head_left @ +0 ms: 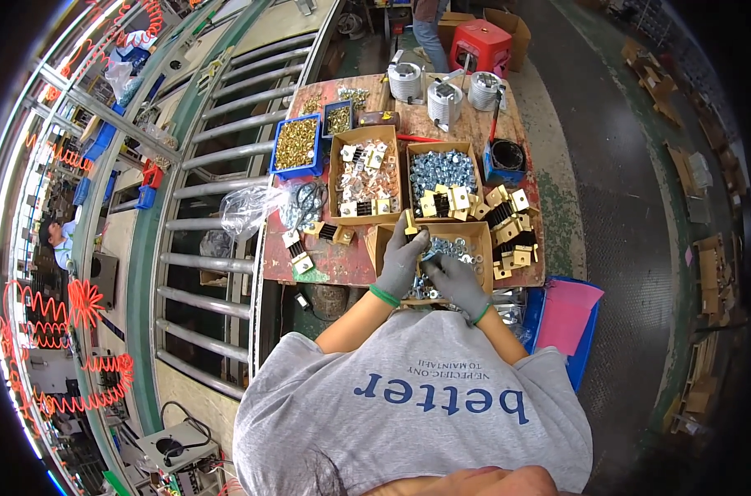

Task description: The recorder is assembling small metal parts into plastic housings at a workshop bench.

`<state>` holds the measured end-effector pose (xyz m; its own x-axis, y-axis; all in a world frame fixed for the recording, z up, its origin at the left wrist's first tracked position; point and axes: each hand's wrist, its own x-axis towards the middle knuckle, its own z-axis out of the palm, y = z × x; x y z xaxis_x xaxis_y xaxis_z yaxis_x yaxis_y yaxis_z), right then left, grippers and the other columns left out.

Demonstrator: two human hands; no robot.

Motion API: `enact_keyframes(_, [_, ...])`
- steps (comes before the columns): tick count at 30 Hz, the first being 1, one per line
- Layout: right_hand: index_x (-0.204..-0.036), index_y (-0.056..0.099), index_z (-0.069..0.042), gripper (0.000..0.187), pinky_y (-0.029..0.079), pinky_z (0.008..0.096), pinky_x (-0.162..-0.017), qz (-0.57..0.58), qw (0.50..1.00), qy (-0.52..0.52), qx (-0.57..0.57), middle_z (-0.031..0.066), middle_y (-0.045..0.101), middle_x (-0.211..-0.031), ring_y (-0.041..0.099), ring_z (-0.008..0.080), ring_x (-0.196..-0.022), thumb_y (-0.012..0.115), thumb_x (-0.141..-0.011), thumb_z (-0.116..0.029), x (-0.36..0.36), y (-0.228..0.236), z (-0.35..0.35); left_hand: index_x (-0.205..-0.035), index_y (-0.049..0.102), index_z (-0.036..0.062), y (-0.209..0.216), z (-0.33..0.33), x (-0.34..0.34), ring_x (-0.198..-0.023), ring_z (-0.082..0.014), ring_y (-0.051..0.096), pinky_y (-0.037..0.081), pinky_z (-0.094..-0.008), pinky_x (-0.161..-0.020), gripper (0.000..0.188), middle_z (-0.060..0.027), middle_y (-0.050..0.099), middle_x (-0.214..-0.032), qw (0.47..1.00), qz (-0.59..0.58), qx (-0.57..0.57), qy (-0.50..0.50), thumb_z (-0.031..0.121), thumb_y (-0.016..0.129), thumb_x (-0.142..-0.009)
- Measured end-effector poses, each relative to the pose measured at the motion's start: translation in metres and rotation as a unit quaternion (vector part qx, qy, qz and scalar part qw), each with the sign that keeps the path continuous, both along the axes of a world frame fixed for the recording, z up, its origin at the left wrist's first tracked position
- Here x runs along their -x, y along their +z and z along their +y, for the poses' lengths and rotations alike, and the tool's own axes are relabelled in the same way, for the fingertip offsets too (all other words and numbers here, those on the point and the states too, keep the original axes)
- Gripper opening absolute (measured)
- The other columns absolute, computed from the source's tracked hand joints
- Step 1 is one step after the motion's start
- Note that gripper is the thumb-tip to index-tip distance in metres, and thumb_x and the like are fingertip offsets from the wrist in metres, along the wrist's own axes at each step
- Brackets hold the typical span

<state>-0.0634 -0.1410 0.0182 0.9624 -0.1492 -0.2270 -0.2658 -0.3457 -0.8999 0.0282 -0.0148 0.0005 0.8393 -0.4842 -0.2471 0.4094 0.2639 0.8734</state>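
From here, the largest thing is the roller conveyor [206, 262], well off to the left of the left grip [399, 264]; the worn red tabletop [334, 260] spreads out ahead of it and of the right grip [458, 283]. Directly under both grips sits the near carton [381, 240], with the copper-parts carton [363, 132] beyond the left grip and the bolt carton [480, 178] straight ahead of the right one. A blue bin [298, 171] of small brass hardware lies farther out, ahead and left of the left grip. Just beyond the right grip, to its right, brass-and-black blocks [512, 240] are heaped. Both grips wear grey gloves with green cuffs: the left is closed on a brass piece [410, 223], which pokes up past its fingers, while the right is curled close beside it, and I can't tell what, if anything, it pinches. I'd judge the brass piece stiff, fairly dense for its size, and hardly fragile; its smooth faces could skid in a glove, so the firmest hold should be across its flat sides, low down. Smallest are the loose nuts [451, 246], in the carton beneath the grips.
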Motion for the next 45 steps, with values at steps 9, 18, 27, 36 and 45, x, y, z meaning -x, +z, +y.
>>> enact_keyframes(9, [-0.103,0.061,0.000,0.027,0.050,0.0370,-0.076,-0.001,0.999,-0.029,-0.028,0.0130,0.066,-0.087,0.065,0.0276,-0.079,0.058,-0.092,-0.024,-0.005,-0.002,-0.001,-0.150,0.026,-0.0012,0.001,-0.002,-0.002,-0.099,-0.0116,0.055,0.047,-0.0260,-0.087,0.066,-0.0068,0.057,-0.117,1.000,-0.008,-0.004,0.004,0.011,0.059,-0.094])
enact_keyframes(18, [-0.105,0.058,0.001,0.027,0.049,0.0369,-0.075,-0.004,0.999,-0.002,-0.035,0.0155,0.065,-0.098,0.064,0.0265,-0.085,0.062,-0.091,-0.022,-0.005,-0.006,-0.004,-0.150,0.027,-0.0001,0.001,0.000,-0.001,-0.097,-0.0112,0.055,0.047,-0.0264,-0.086,0.066,-0.0058,0.058,-0.115,1.000,0.006,0.010,0.013,0.011,0.060,-0.094])
enact_keyframes(27, [-0.107,0.058,0.002,0.032,0.050,0.0367,-0.077,-0.059,0.997,-0.018,-0.036,0.0163,0.065,-0.098,0.064,0.0266,-0.085,0.060,-0.092,-0.026,0.001,-0.003,-0.003,-0.152,0.023,-0.0005,-0.002,-0.001,0.000,-0.099,-0.0119,0.055,0.047,-0.0266,-0.089,0.069,-0.0072,0.057,-0.118,1.000,-0.001,0.022,0.008,0.009,0.059,-0.094])
enact_keyframes(36, [-0.104,0.058,0.001,0.028,0.050,0.0368,-0.078,-0.106,0.991,-0.050,-0.061,0.0131,0.063,-0.089,0.063,0.0246,-0.080,0.057,-0.093,-0.024,0.002,0.002,0.000,-0.152,0.023,0.0000,0.000,-0.001,0.000,-0.099,-0.0128,0.055,0.047,-0.0271,-0.088,0.070,-0.0083,0.057,-0.120,1.000,0.001,0.005,0.011,0.010,0.060,-0.094])
enact_keyframes(45, [-0.104,0.059,0.001,0.027,0.049,0.0328,-0.078,-0.124,0.991,0.000,-0.051,0.0124,0.062,-0.091,0.062,0.0190,-0.083,0.059,-0.093,-0.024,0.003,-0.008,-0.004,-0.138,0.044,0.0047,-0.001,-0.004,0.004,-0.093,-0.0121,0.055,0.047,-0.0280,-0.084,0.045,-0.0034,0.058,-0.111,0.999,0.008,-0.011,0.037,0.010,0.057,-0.095])
